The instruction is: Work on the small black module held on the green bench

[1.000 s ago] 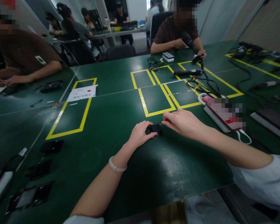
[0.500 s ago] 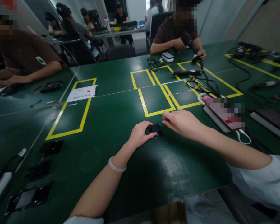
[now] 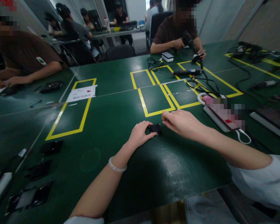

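On the green table in front of me lies a small black rectangular part (image 3: 155,128) with a smooth top. My left hand (image 3: 141,132) is closed around its left end, the thumb along the near side and the fingers along the far side. A pale bangle circles that wrist. Just right of the part, and apart from it, hovers my right hand (image 3: 179,120), its fingers curled together in a pinch. Whatever its fingertips hold, if anything, is too small or hidden to make out.
Several black parts (image 3: 38,169) lie at the left. Yellow tape (image 3: 159,112) outlines areas on the table (image 3: 112,118), with a paper sheet (image 3: 82,93) on one. A power strip (image 3: 220,116) and cables stand right. Across, a person (image 3: 174,37) holds a power screwdriver; another sits left.
My hands and the black part stay almost where they were; the right fingertips shift only very slightly. At the left, a person's hands have moved a little.
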`<action>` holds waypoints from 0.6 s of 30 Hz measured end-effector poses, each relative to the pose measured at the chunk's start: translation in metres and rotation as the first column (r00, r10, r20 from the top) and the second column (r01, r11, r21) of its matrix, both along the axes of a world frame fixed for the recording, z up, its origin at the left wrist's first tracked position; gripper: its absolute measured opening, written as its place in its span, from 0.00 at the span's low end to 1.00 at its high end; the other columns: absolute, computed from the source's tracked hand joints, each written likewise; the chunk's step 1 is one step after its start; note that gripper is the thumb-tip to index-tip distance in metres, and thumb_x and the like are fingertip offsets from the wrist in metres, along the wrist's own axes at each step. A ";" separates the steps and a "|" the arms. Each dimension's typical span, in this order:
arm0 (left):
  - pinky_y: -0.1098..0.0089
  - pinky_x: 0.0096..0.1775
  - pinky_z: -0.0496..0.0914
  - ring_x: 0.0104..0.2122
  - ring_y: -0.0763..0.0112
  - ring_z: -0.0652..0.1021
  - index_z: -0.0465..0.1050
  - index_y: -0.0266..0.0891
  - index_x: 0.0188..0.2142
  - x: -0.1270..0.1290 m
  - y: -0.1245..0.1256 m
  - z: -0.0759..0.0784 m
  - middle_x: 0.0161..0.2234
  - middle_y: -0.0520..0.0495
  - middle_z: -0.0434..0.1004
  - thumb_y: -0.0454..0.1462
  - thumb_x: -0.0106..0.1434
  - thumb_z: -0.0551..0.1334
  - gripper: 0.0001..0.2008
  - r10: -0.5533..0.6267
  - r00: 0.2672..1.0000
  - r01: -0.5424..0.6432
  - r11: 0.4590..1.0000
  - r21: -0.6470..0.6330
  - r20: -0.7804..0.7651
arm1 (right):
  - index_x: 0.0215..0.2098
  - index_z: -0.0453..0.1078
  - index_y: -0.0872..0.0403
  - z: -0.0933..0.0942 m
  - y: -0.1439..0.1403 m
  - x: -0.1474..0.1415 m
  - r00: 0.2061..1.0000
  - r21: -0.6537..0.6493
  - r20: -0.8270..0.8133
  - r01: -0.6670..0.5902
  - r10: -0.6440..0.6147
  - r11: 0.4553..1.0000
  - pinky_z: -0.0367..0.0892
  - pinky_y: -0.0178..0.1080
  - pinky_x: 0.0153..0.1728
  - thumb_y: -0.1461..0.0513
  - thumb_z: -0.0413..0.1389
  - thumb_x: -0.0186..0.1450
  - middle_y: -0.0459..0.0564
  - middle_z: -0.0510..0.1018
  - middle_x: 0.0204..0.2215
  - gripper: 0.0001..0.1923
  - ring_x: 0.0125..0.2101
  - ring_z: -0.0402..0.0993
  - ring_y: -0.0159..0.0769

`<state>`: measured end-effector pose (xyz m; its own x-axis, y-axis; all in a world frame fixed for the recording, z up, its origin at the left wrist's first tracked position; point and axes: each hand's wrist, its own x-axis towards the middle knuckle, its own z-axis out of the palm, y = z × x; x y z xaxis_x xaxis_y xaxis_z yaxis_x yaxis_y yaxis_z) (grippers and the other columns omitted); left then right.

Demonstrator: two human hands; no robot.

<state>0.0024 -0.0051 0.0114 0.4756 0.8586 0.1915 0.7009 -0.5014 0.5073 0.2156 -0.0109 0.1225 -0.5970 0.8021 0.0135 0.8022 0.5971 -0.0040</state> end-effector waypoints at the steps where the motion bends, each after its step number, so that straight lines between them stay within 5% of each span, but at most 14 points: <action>1: 0.64 0.42 0.67 0.42 0.62 0.74 0.68 0.41 0.44 0.000 0.000 0.000 0.40 0.48 0.73 0.49 0.61 0.61 0.17 0.001 1.000 -0.001 1.000 0.001 -0.001 | 0.40 0.63 0.53 0.000 0.000 0.001 1.000 -0.006 -0.022 -0.008 0.008 1.000 0.51 0.37 0.27 0.60 0.44 0.68 0.51 0.78 0.31 0.08 0.30 0.74 0.39; 9: 0.64 0.43 0.67 0.42 0.62 0.74 0.68 0.42 0.44 0.000 0.001 -0.002 0.40 0.48 0.73 0.48 0.61 0.61 0.17 0.001 1.000 -0.001 1.000 0.008 -0.004 | 0.39 0.63 0.53 0.002 -0.001 0.000 1.000 -0.021 -0.025 0.006 -0.007 1.000 0.50 0.37 0.26 0.54 0.44 0.69 0.50 0.78 0.29 0.12 0.29 0.73 0.39; 18: 0.64 0.42 0.67 0.41 0.62 0.74 0.68 0.41 0.43 -0.001 0.000 -0.002 0.40 0.48 0.73 0.48 0.61 0.61 0.16 -0.002 1.000 0.002 1.000 0.007 0.014 | 0.45 0.60 0.53 0.000 0.000 0.002 0.993 -0.031 -0.118 -0.001 -0.002 1.000 0.53 0.36 0.27 0.60 0.46 0.66 0.50 0.78 0.35 0.10 0.31 0.74 0.37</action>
<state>0.0009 -0.0046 0.0097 0.4746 0.8562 0.2039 0.6930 -0.5063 0.5132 0.2176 -0.0109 0.1222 -0.5924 0.8035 0.0588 0.7952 0.5948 -0.1175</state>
